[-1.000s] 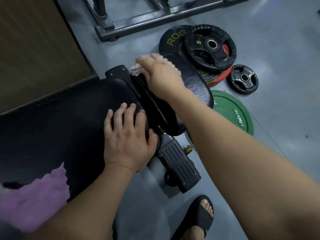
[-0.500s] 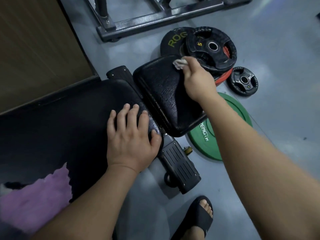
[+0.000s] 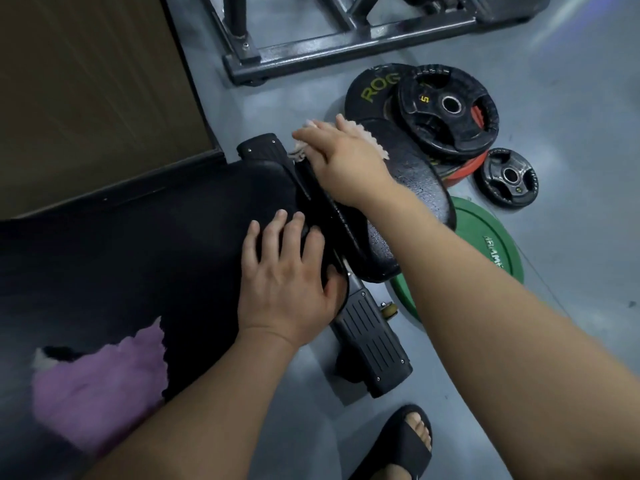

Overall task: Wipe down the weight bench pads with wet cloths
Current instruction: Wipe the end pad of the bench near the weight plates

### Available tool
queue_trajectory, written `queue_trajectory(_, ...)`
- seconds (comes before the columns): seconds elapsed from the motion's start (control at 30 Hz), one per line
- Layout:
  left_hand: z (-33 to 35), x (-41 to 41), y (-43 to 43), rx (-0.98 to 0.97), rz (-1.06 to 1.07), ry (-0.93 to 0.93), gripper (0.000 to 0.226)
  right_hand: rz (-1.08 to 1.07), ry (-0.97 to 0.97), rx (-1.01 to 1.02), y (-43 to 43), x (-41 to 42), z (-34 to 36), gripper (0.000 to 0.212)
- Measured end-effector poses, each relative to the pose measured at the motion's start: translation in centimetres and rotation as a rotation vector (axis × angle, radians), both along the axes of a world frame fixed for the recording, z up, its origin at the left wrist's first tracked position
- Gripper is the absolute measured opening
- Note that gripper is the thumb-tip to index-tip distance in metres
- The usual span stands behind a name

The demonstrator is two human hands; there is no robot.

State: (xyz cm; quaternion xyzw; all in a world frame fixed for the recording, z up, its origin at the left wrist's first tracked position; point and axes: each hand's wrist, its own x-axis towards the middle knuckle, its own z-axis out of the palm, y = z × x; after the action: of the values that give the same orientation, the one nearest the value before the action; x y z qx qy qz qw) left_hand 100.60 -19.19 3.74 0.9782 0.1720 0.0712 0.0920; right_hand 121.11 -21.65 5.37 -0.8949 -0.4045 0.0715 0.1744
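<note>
While right hand (image 3: 343, 164) presses cloth (image 3: 376, 145) flat on pad (image 3: 415, 188), left hand (image 3: 287, 282) spread flat, plate (image 3: 374, 88) lettered "ROG".

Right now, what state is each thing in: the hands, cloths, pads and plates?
right hand: presses white cloth onto small pad
white cloth: under the right hand, edges showing
left hand: flat on large pad, fingers straight
purple cloth: lying loose on large pad, untouched
green plate: flat on floor
black plates: stacked on floor
</note>
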Motion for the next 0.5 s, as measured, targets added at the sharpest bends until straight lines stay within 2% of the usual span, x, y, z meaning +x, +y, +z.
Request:
queue_trajectory(0.07,-0.1,0.0,0.1,0.004,0.005,0.004,0.053,0.074,-0.038,-0.042,0.1,-0.1,-0.1,0.034)
queue_trajectory(0.17,-0.3,0.0,0.1,0.000,0.014,-0.015,0.053,0.204,-0.139,0.014,-1.8,-1.5,-0.1,0.028)
queue_trajectory(0.33,-0.2,0.1,0.1,-0.011,0.025,-0.009,0.054,0.195,-0.189,0.074,-7.0,-5.1,-0.2,0.025)
queue_trajectory(0.5,-0.5,0.0,0.0,0.005,0.018,0.006,0.052,0.184,-0.158,0.081,-11.7,-8.9,-0.5,0.025)
